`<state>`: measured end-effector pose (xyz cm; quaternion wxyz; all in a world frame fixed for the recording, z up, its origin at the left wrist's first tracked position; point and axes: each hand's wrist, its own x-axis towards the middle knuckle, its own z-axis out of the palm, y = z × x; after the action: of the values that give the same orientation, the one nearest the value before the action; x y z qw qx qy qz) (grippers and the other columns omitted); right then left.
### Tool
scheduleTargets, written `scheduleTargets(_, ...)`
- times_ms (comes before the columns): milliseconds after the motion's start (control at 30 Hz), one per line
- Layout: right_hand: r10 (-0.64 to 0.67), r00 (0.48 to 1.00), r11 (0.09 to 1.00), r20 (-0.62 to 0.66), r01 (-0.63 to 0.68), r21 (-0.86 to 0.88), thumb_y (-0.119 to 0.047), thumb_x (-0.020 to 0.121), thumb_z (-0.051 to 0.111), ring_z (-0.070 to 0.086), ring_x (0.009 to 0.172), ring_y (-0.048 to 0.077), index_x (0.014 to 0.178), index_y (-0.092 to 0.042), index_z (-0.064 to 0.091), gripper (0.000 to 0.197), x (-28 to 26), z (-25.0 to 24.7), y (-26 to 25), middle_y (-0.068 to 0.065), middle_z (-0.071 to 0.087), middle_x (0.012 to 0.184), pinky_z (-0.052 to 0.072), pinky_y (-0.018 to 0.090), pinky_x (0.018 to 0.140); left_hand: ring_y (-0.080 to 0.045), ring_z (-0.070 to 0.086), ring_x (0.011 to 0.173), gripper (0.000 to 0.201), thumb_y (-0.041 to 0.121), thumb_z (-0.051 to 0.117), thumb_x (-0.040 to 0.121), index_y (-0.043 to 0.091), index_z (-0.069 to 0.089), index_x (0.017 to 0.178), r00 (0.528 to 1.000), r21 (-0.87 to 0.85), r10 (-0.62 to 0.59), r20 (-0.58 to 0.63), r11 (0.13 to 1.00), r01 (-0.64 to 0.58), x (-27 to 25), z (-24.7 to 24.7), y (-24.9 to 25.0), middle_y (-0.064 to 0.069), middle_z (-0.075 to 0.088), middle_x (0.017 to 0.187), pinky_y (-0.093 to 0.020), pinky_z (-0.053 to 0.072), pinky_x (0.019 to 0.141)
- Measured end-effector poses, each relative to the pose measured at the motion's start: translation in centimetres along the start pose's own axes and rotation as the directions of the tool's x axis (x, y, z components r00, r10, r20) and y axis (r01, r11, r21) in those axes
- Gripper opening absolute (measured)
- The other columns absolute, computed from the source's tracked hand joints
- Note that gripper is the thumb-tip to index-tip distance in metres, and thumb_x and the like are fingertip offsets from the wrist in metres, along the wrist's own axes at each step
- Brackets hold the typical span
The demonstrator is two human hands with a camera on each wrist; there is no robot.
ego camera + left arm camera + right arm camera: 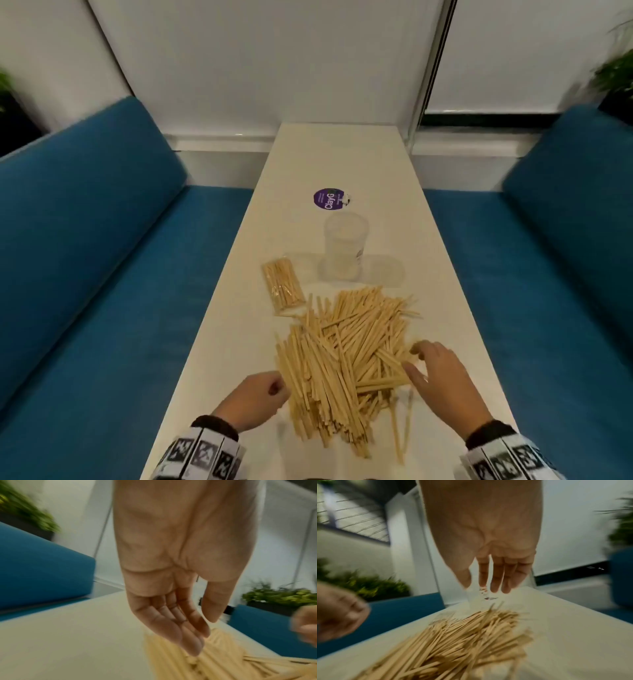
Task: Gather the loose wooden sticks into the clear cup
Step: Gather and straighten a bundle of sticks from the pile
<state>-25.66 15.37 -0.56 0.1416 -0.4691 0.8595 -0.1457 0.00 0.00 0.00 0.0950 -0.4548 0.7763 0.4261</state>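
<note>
A big heap of loose wooden sticks (346,359) lies on the near half of the white table (342,161). The clear cup (344,246) stands upright just beyond the heap and looks empty. My left hand (274,390) is at the heap's left edge. In the left wrist view the left hand (204,635) hangs with loosely bent fingers and a bare palm over the sticks (214,662). My right hand (414,358) touches the heap's right edge with its fingers spread. From the right wrist, the right hand (486,586) points straight fingers down above the sticks (462,642).
A sealed clear packet of sticks (282,286) lies left of the cup. A round purple label (329,198) sits behind the cup, and flat clear plastic (383,270) lies to its right. Blue benches (102,274) flank the narrow table. Two stray sticks (400,435) lie near my right wrist.
</note>
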Motion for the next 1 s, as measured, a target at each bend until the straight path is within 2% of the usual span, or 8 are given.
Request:
scheduleTargets(67,-0.034,0.990,0.981,0.138,0.060,-0.187,-0.052,0.090,0.048,0.050,0.113,0.022,0.131,-0.023,0.041,0.051,1.2,0.4,-0.9,0.000,0.052,0.121,0.041,0.033,0.093,-0.008,0.055,0.075,0.017,0.032,0.047,0.093,0.018,0.054,0.088,0.997,0.027,0.070,0.033,0.997,-0.071,1.3,0.3,1.5,0.004,0.060,0.089,-0.017,0.041,0.067)
scheduleTargets(133,-0.034,0.964,0.953,0.264,0.111,-0.282,-0.055,0.089,0.046,0.048,0.119,0.023,0.140,-0.021,0.029,0.064,2.0,0.7,-1.9,0.003,0.049,0.131,0.039,0.035,0.095,-0.010,0.055,0.077,0.017,0.032,0.046,0.094,0.018,0.053,0.088,0.988,0.036,0.121,0.093,0.992,-0.125,2.1,0.7,3.3,0.004,0.058,0.089,-0.019,0.041,0.067)
scheduleTargets(367,0.158,0.867,0.987,0.473,-0.138,-0.076,-0.031,0.095,0.048,0.050,0.123,0.027,0.136,-0.008,0.034,0.049,2.3,2.7,-2.3,0.014,0.047,0.137,0.041,0.034,0.099,-0.009,0.057,0.076,0.014,0.029,0.048,0.093,0.019,0.054,0.086,0.974,-0.083,0.155,0.164,0.986,-0.143,4.2,3.3,4.9,0.001,0.060,0.089,-0.019,0.043,0.068)
scheduleTargets(467,0.199,0.863,0.977,0.464,-0.213,-0.023,-0.030,0.097,0.046,0.052,0.120,0.027,0.131,-0.006,0.041,0.042,1.9,2.9,-2.0,0.014,0.053,0.131,0.041,0.031,0.096,-0.003,0.056,0.068,0.013,0.027,0.049,0.093,0.020,0.055,0.085,0.973,-0.151,0.141,0.181,0.982,-0.114,4.8,4.2,4.8,0.006,0.061,0.082,-0.017,0.045,0.066)
scheduleTargets(667,0.230,0.892,0.964,0.388,-0.263,0.036,-0.030,0.097,0.045,0.061,0.095,0.020,0.111,-0.009,0.060,0.029,1.0,1.1,0.4,0.007,0.065,0.101,0.043,0.025,0.075,-0.005,0.059,0.068,0.020,0.024,0.047,0.095,0.018,0.057,0.079,0.965,-0.215,0.125,0.232,0.974,-0.075,6.1,4.3,6.0,0.004,0.062,0.077,-0.025,0.051,0.076)
scheduleTargets(800,0.222,0.915,0.950,0.336,-0.281,0.137,-0.025,0.098,0.043,0.050,0.065,0.009,0.099,-0.007,0.066,0.028,0.0,-1.0,1.2,0.001,0.062,0.080,0.036,0.015,0.054,-0.005,0.058,0.066,0.029,0.029,0.043,0.098,0.008,0.062,0.093,0.938,-0.298,0.147,0.314,0.953,-0.049,6.3,4.4,7.5,0.003,0.061,0.076,-0.017,0.049,0.066)
scheduleTargets(900,0.200,0.942,0.924,0.271,-0.273,0.267,-0.023,0.097,0.045,0.045,0.058,0.008,0.089,-0.003,0.066,0.030,-0.5,-2.0,0.5,0.002,0.061,0.074,0.034,0.017,0.052,-0.007,0.059,0.068,0.050,0.038,0.039,0.098,-0.006,0.057,0.114,0.910,-0.390,0.149,0.386,0.921,0.014,6.0,4.8,9.1,-0.001,0.061,0.080,-0.015,0.050,0.066)
scheduleTargets(1000,0.125,0.963,0.909,0.241,-0.208,0.360,-0.025,0.097,0.046,0.046,0.055,0.006,0.074,-0.012,0.061,0.030,-0.4,-2.0,-1.5,-0.003,0.058,0.067,0.036,0.018,0.054,-0.010,0.061,0.074,0.058,0.047,0.035,0.096,-0.003,0.052,0.120,0.899,-0.486,0.178,0.400,0.873,0.043,5.9,5.3,10.5,-0.003,0.062,0.085,-0.016,0.051,0.071)
